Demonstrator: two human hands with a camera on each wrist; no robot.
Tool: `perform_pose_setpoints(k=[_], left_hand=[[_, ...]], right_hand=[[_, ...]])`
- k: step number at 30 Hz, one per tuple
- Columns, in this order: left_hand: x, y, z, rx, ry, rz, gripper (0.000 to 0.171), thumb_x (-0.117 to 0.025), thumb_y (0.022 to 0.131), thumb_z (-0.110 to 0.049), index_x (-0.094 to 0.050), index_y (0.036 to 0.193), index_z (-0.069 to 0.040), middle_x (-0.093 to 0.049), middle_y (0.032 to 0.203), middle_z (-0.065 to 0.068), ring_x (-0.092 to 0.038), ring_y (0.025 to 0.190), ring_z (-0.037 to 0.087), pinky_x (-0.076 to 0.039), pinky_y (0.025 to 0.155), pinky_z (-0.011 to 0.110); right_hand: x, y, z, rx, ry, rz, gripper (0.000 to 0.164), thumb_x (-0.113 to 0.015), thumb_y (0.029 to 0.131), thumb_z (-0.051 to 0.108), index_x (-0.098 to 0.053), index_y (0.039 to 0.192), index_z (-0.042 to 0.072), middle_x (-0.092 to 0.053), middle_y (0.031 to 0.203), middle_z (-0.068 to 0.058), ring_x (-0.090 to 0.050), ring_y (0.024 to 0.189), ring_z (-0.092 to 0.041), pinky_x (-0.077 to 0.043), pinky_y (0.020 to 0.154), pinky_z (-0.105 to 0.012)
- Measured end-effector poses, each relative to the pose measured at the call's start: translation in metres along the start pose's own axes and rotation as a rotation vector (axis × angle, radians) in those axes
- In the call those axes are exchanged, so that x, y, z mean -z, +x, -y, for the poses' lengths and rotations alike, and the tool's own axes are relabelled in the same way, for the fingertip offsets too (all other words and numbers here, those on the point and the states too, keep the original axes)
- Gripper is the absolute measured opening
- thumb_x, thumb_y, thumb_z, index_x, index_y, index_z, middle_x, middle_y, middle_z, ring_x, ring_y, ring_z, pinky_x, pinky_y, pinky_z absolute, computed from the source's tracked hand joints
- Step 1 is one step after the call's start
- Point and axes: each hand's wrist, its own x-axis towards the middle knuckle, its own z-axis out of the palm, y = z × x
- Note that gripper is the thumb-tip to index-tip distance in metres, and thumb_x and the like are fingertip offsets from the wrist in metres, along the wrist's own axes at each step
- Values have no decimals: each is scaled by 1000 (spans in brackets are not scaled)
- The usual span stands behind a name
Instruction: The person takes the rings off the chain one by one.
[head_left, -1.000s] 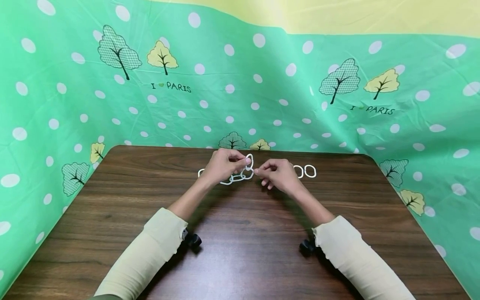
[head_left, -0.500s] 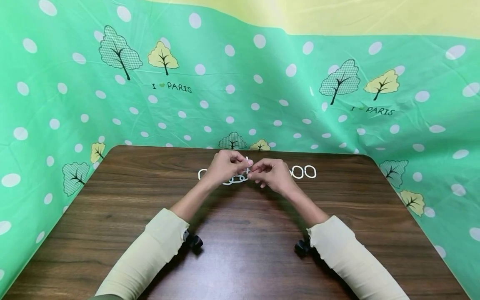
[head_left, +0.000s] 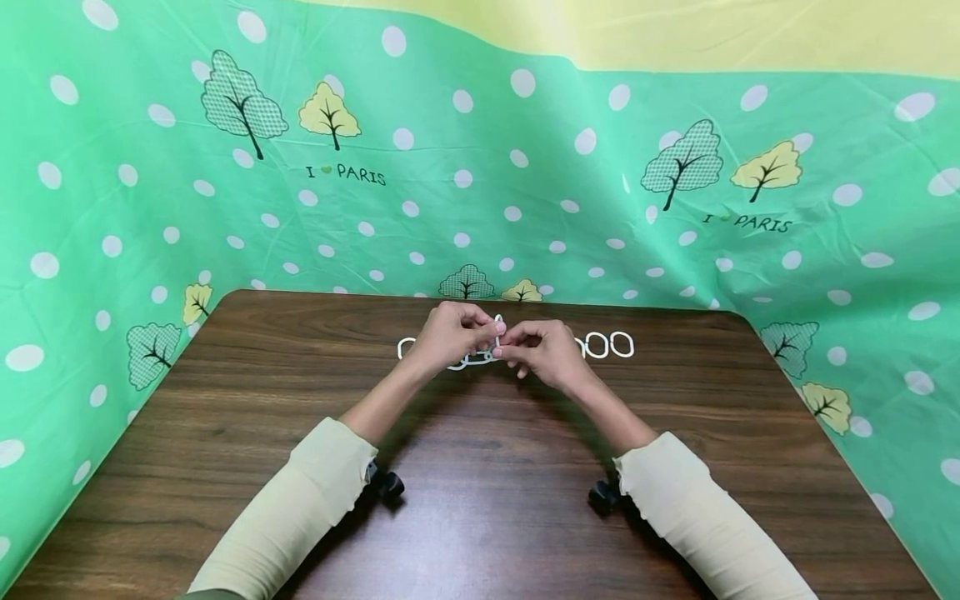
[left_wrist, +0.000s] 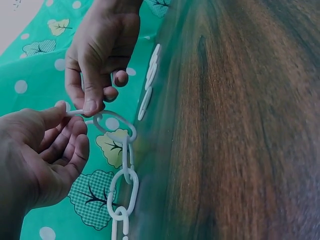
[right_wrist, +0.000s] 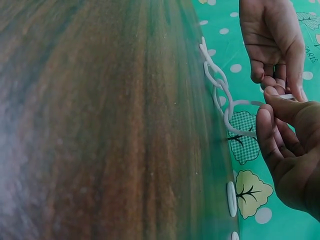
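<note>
Near the table's far edge, my left hand pinches a white oval chain link between thumb and fingers. My right hand meets it from the other side, thumb and fingers pinching at the same link, lower down. In the left wrist view the link spans the fingertips of both hands. A white chain of joined links hangs beside the fingers and runs down toward the table. Its end link reaches in at the right fingers in the right wrist view, where fingertips hide part of it.
Several loose white links lie in a row right of the right hand. Left of the left hand, another white link shows on the dark wooden table. A green dotted cloth hangs behind and around the table.
My right hand has moved left from a small gap away and now pinches at the link. The link, earlier showing its oval face, has turned nearly edge-on. My left hand has barely moved.
</note>
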Motion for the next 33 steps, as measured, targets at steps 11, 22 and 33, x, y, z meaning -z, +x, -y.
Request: perform_pose_setpoints(k=[11, 22, 33], left_hand=[[5, -1, 7, -6, 58, -7, 24, -82, 106, -31, -86, 104, -7, -80, 84, 10, -72, 76, 20, -52, 66, 23], [7, 4, 26, 37, 289, 141, 30, -93, 95, -27, -84, 118, -9, -86, 106, 5, -76, 92, 18, -61, 88, 34], [-1, 3, 29, 23, 314, 126, 6, -88, 98, -24, -88, 100, -18, -84, 89, -5, -69, 75, 14, -55, 77, 33]], right_hand=[[4, -3, -5, 7, 7, 0, 15, -89, 97, 6, -82, 105, -4, -79, 92, -32, -74, 69, -20, -67, 63, -35], [8, -4, -3, -34, 43, -14, 18, -89, 97, 6, -81, 109, -4, -78, 93, -32, -73, 73, -22, -67, 64, -32], [9, -4, -4, -91, 134, -13, 20, -87, 99, 4, -77, 111, -9, -77, 97, -35, -72, 73, -14, -68, 65, -31]])
